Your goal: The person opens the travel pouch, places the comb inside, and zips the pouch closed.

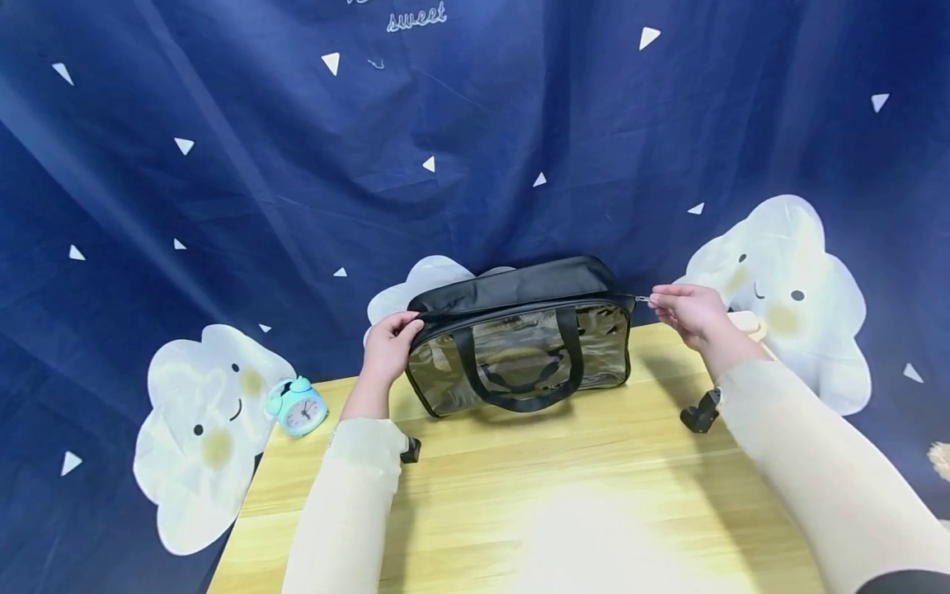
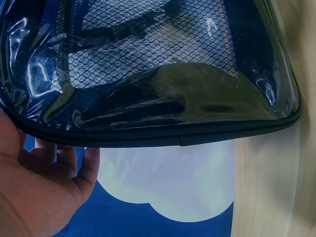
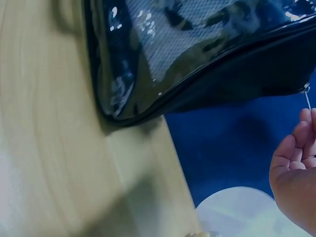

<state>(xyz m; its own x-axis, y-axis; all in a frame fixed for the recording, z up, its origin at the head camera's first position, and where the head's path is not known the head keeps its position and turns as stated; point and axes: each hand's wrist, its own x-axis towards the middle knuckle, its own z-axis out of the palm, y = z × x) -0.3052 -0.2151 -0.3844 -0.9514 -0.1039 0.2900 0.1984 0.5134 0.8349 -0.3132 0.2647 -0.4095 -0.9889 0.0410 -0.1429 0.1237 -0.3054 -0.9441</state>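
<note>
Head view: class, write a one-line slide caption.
Left hand holds a clear black-trimmed bag while right hand pinches its zipper pull.

Black clear bag [image 1: 519,346]; navy backdrop [image 1: 260,165]

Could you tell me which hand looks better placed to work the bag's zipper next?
Probably the right hand: it already pinches the zipper pull at the bag's right end, while the left hand grips the opposite top corner.
</note>
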